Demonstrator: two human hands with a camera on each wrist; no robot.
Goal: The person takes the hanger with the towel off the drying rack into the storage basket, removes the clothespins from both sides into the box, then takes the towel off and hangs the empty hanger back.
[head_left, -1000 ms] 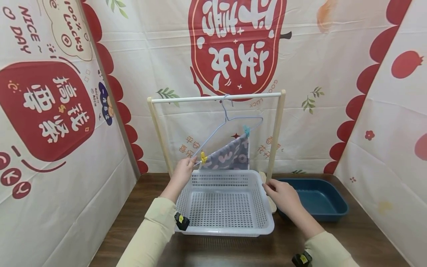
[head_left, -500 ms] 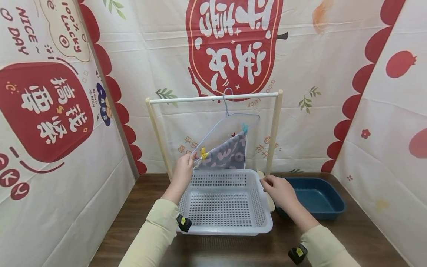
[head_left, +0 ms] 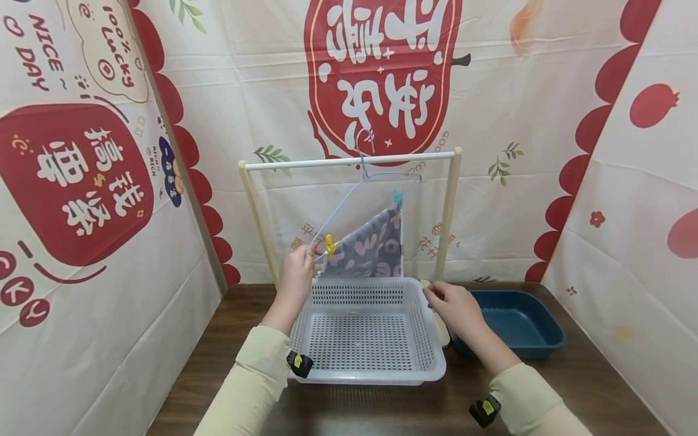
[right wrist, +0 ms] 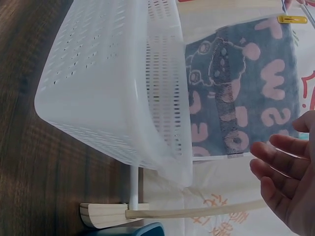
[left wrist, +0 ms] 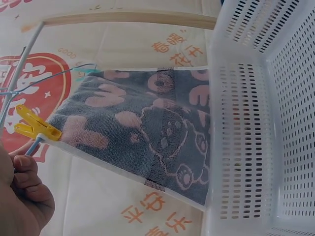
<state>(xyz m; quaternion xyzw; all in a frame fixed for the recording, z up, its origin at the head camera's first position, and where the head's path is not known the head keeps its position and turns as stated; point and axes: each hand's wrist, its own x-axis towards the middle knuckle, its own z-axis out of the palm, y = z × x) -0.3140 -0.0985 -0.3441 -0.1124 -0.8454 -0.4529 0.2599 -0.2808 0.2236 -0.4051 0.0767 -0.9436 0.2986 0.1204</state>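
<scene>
My left hand [head_left: 294, 275] grips the lower left corner of a thin blue wire hanger [head_left: 340, 208], which tilts down toward that hand. A grey towel with pink letters [head_left: 371, 245] hangs from it, held by a yellow clothespin [head_left: 330, 245] beside my fingers and a teal clothespin [head_left: 398, 198] higher on the right. The hanger's hook rises above the white rod [head_left: 305, 162] of a wooden-legged rack and overlaps it in the head view. My right hand [head_left: 455, 309] stays near the basket's right rim, its fingers [right wrist: 283, 164] loosely bent and holding nothing.
A white perforated basket [head_left: 371, 378] stands in front of the rack and hides the towel's lower edge. To the right sits a dark blue basin [head_left: 523, 351], close by the rack's wooden foot [right wrist: 106, 215]. Printed cloth walls [head_left: 240, 79] enclose the brown table [head_left: 196, 363].
My left hand has raised the hanger and towel, and the hook now stands higher above the rod. The right hand has shifted only slightly beside the basket.
</scene>
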